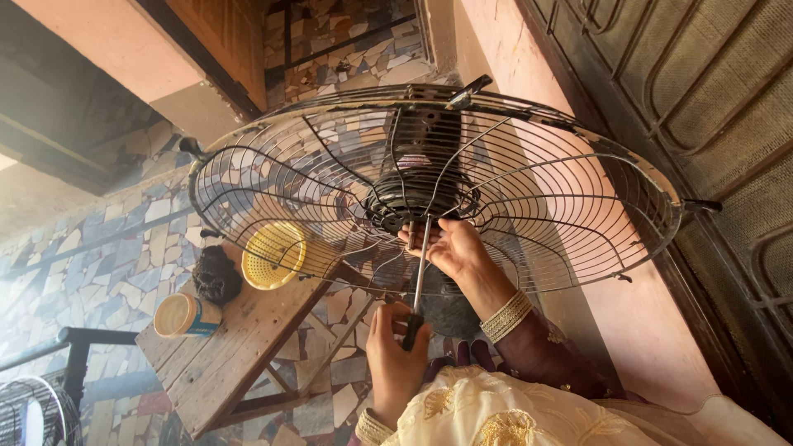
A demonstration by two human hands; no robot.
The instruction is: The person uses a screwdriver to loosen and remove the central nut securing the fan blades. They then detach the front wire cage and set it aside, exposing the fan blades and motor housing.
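One person, two bare hands, seen from above. One round wire fan guard (570, 206), dark and rusted at the rim, stands tilted in front of the person, with one black motor housing (425, 194) at its hub. One screwdriver (418, 281) runs from the hub down to the left hand (395, 355), whose fingers are curled tight around the black handle. The right hand (453, 248) reaches through to the hub, fingertips pinched together just beside the screwdriver's tip; what they pinch is too small to tell. Each wrist carries a gold-trimmed cuff, two in all.

Left of the guard stands one wooden bench (231, 347), partly under its rim. On it lie three things: one yellow perforated disc (273, 254), one dark crumpled lump (216, 277) touching the disc, and one capped cylindrical container (186, 315) lying on its side. The floor (91, 272) is broken-tile mosaic. One second fan grille (29, 413) shows at the lower left corner.
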